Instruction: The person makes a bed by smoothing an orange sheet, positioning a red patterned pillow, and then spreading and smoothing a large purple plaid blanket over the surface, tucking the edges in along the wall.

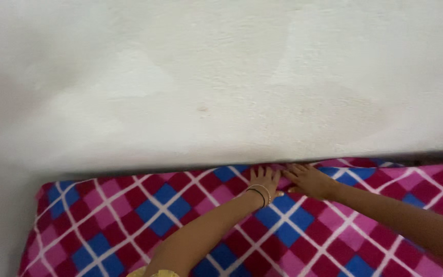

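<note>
While both arms reach forward across the bed, the left hand (264,180) lies flat, palm down, with fingers spread on the checked blanket (144,215), right at its far edge where it meets the white wall (221,77). Thin bangles (260,194) circle the left wrist. Just beside it, the right hand (309,180) also rests open and flat on the blanket, fingertips pointing toward the left hand and nearly touching it; neither hand grips anything. Red, pink and blue diamonds crossed by white lines cover the blanket, which spreads over the whole lower part of the view, with its left corner near the wall.
</note>
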